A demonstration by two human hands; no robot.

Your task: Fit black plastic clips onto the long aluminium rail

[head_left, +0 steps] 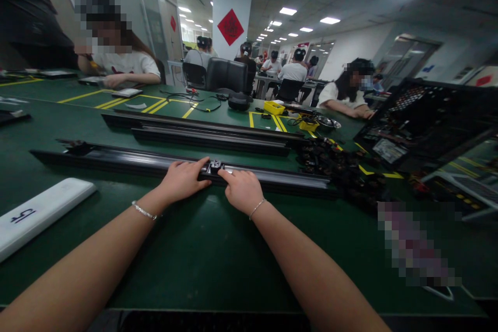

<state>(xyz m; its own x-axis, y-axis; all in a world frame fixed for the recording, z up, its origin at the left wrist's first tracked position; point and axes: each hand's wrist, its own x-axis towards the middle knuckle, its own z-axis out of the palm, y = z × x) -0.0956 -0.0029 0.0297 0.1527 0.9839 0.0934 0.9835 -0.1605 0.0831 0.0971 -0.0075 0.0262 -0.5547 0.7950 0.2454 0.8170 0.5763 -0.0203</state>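
Note:
A long black rail (128, 160) lies across the green table (202, 249) in front of me. A small black clip (215, 166) sits on the rail at its middle. My left hand (182, 180) rests on the rail just left of the clip, its fingertips touching it. From the right, my right hand (241, 190) presses fingers against the same clip. Both wrists wear thin bracelets. Two more black rails (202, 132) lie parallel farther back.
A pile of small black parts (342, 168) lies right of the rail end. A black crate (428, 124) stands at the right. A white bar (39, 212) lies at the left. A yellow tray (274, 108) and cables sit farther back. Other people sit at the table's far side.

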